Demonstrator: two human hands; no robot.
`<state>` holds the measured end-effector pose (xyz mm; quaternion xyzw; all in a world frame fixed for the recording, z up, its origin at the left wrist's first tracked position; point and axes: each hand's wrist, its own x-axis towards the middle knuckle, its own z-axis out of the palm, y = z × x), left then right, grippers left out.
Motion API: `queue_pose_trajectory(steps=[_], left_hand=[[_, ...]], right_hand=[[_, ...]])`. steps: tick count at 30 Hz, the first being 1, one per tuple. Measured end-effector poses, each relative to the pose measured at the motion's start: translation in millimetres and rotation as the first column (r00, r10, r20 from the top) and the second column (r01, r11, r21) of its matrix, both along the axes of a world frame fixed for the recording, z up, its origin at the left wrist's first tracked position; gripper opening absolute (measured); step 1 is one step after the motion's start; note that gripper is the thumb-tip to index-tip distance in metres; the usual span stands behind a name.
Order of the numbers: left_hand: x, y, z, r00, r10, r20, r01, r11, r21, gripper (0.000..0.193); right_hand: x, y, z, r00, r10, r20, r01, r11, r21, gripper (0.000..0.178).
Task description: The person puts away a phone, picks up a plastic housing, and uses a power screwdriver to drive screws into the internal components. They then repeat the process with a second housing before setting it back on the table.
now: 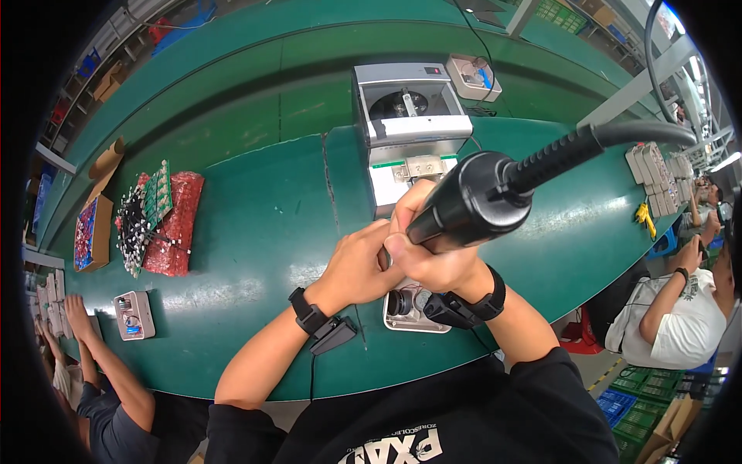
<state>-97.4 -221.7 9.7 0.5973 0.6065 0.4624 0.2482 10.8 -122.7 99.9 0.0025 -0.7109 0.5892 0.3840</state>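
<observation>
1. Black plastic forms the body of a corded driver (473,203), right of centre in the frame; the right hand (442,267) wraps its fingers round the lower end.
2. The left hand (357,267) meets it at centre, thumb and fingers drawn in; whether they pinch anything, I cannot tell.
3. Below both hands, at lower centre, a pale open casing (418,328) lies on the green tabletop (263,209), a round black part (399,302) inside.
4. As a judgement, some parts are already in the casing and fastening seems under way; no cover shows over its visible portion, so closing it probably remains. How many screws are in cannot be told.
5. Hidden: the driver's tip and whatever it meets, plus the casing's upper portion, behind the hands. A black wrist-strapped device (450,311) blocks its right side.
6. At the far left, a co-worker's hand (78,315) nears the dark rim, its work unclear.
</observation>
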Motion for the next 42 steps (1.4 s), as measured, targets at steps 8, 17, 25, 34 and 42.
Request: queue_pose_trajectory(steps=[8,17,25,34,42], left_hand=[[1,-1,0,0.998,0.007,-0.064,-0.007,1.000,-0.005,0.027],[-1,-1,1,1.000,0.008,0.006,-0.008,1.000,0.005,0.026],[-1,-3,5,1.000,0.023,0.013,-0.023,1.000,-0.010,0.024],[-1,-2,6,0.997,0.043,-0.064,-0.044,0.999,-0.025,0.025],[3,-2,12,0.998,0.064,0.004,-0.064,0.995,-0.073,0.027]], right_hand=[[2,3,-3,0.999,0.050,0.016,-0.050,0.999,0.003,0.020],[2,2,-3,0.995,0.096,0.035,-0.095,0.995,-0.022,0.022],[1,7,-1,0.986,0.127,0.104,-0.135,0.988,0.069,0.021],[5,7,-13,0.995,0.078,0.065,-0.077,0.997,-0.020,0.030],[4,4,-19,0.997,0.045,-0.059,-0.056,0.980,-0.193,0.028]])
